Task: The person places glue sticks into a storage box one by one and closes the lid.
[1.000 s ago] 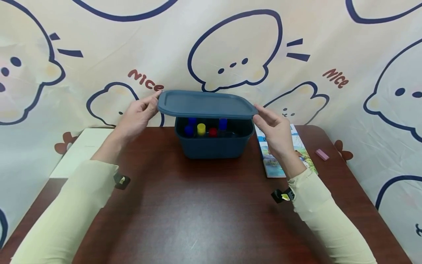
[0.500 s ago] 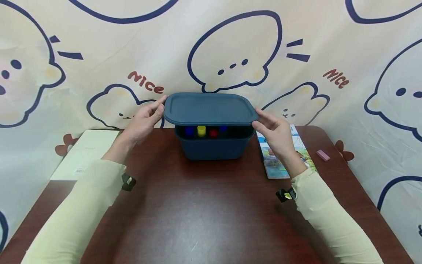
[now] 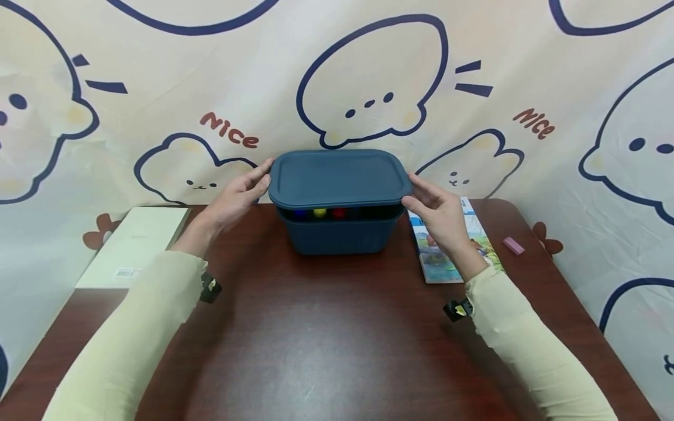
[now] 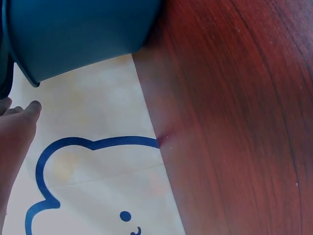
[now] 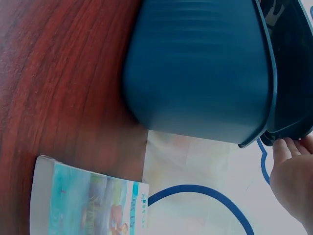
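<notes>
A dark blue lid (image 3: 339, 175) is held over a matching storage box (image 3: 342, 237) at the back of the table. My left hand (image 3: 234, 202) grips the lid's left end with thumb and fingers. At the right end, my right hand (image 3: 439, 207) pinches the lid's edge. A narrow gap along the front shows a yellow top (image 3: 319, 213), a red top (image 3: 339, 213) and a blue one (image 3: 299, 214) inside; the rest is hidden. In the right wrist view the lid's underside (image 5: 293, 83) tilts away from the box rim, with fingertips at its corner.
On the brown table (image 3: 316, 327), a white flat box or book (image 3: 137, 240) lies at the left. A colourful book (image 3: 442, 263) is under my right hand, and a small pink block (image 3: 513, 245) lies beyond it. A patterned cloth (image 3: 368, 70) hangs close behind the box.
The lid has come down and slightly right over the box, narrowing the front gap and covering more of the coloured tops. My left hand has moved right with it; the right hand has barely moved.
</notes>
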Motion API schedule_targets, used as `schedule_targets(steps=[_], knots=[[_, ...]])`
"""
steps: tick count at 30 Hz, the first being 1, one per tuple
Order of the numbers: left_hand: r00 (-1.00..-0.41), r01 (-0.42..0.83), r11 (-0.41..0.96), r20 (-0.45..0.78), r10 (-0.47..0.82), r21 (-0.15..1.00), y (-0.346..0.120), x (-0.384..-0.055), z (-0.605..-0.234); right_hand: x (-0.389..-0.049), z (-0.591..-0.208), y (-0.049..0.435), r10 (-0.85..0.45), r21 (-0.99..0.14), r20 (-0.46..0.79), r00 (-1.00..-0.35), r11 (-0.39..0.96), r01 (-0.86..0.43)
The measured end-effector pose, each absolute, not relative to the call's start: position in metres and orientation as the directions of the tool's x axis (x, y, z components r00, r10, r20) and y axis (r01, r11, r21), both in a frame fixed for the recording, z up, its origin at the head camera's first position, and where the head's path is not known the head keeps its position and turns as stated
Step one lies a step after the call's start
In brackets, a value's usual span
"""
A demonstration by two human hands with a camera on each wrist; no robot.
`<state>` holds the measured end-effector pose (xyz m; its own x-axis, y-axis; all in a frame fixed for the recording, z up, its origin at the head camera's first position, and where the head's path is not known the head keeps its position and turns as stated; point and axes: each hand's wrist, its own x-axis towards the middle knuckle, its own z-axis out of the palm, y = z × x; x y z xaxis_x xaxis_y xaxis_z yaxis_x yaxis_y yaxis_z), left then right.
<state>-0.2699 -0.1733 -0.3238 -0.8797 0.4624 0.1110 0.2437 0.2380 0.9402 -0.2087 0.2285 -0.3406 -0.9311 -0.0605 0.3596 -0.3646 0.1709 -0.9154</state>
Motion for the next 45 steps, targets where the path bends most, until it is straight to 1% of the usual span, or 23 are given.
schedule_targets(steps=[6,15,22,27,30,37,45], knots=[[-0.874,0.235,0.221,0.106,0.474,0.947,-0.174,-0.274,-0.331,-0.210,-0.346,0.228,-0.069,-0.913,0.362,-0.930,0.176,-0.368],[-0.881,0.201,0.217,0.079,0.467,0.955,-0.171,-0.278,-0.336,-0.209,-0.354,0.226,-0.066,-0.905,0.369,-0.927,0.200,-0.375],[-0.877,0.198,0.223,0.071,0.475,0.954,-0.171,-0.282,-0.342,-0.209,-0.361,0.225,-0.085,-0.885,0.375,-0.923,0.265,-0.383],[-0.875,0.167,0.220,0.042,0.481,0.961,-0.170,-0.286,-0.345,-0.210,-0.365,0.226,-0.094,-0.843,0.396,-0.914,0.358,-0.402],[-0.873,0.165,0.241,0.028,0.487,0.956,-0.168,-0.287,-0.347,-0.210,-0.367,0.226,-0.095,-0.821,0.407,-0.909,0.398,-0.409],[-0.864,0.166,0.237,0.026,0.502,0.957,-0.165,-0.288,-0.349,-0.210,-0.370,0.227,-0.085,-0.826,0.403,-0.911,0.395,-0.402],[-0.869,0.151,0.247,0.009,0.495,0.957,-0.163,-0.287,-0.349,-0.209,-0.371,0.228,-0.087,-0.828,0.389,-0.917,0.404,-0.389]])
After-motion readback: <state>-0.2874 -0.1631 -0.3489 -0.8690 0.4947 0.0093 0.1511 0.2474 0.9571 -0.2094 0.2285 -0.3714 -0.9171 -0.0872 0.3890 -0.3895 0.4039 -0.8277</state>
